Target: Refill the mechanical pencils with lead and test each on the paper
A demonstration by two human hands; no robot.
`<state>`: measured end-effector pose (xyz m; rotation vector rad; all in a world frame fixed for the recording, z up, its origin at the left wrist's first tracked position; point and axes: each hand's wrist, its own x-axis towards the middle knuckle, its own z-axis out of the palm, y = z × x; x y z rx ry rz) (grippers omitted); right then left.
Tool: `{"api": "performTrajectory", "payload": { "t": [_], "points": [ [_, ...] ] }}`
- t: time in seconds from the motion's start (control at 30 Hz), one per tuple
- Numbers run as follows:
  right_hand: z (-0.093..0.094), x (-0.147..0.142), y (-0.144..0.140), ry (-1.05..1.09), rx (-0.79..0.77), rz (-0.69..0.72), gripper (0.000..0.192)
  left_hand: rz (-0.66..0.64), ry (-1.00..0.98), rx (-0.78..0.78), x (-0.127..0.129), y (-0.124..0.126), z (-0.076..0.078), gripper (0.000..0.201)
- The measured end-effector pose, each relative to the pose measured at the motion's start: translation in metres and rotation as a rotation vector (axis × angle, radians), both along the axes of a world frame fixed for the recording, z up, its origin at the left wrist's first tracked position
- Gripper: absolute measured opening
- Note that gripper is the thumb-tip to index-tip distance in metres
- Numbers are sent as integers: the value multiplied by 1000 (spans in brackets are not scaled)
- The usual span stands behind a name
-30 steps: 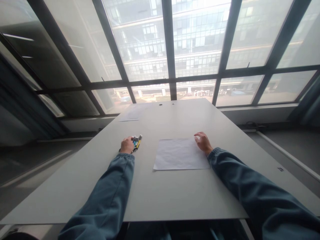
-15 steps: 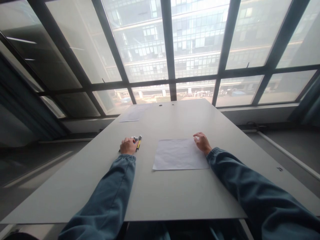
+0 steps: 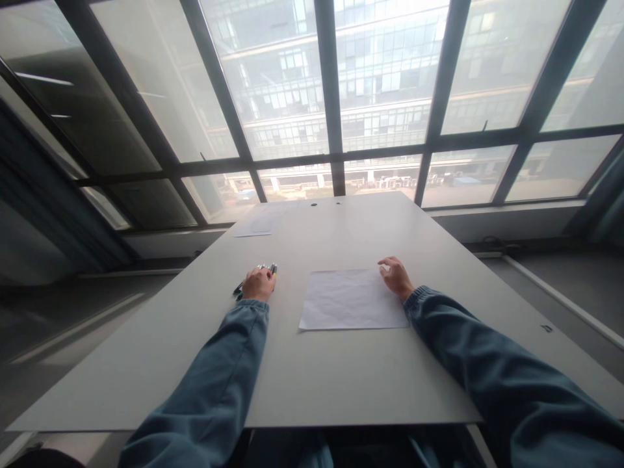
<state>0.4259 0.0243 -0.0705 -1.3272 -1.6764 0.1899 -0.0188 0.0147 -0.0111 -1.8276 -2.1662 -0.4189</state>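
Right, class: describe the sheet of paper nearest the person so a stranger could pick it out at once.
Start from the big pale table that runs up to the window wall. Near its middle a white sheet lies flat, its right edge by the right hand, while the left hand covers some pens. The far paper lies at the window end; this one is nearer and looks larger.

Left hand (image 3: 259, 285) now farther right, covering pens (image 3: 271, 268).

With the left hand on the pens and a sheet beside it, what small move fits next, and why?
Probably lift one pen out toward the sheet. The left hand covers the pens lying on the table; the right hand rests at the sheet's far right corner, steadying it.
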Motion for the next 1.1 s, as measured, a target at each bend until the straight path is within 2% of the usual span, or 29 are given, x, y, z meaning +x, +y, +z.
{"api": "performTrajectory", "payload": {
  "t": [0.43,0.87,1.0,1.1],
  "points": [
    [-4,0,2,12,-22,5,23,-5,46,-57,11,-1,-3,38],
    [-1,0,0,3,-48,5,22,5,3,-125,18,-2,-2,32],
    [-2,0,1,14,-45,11,22,-6,-106,-135,15,4,-2,26],
    [-2,0,1,27,-33,6,22,-46,-280,-39,18,6,3,22]
  ]
}}
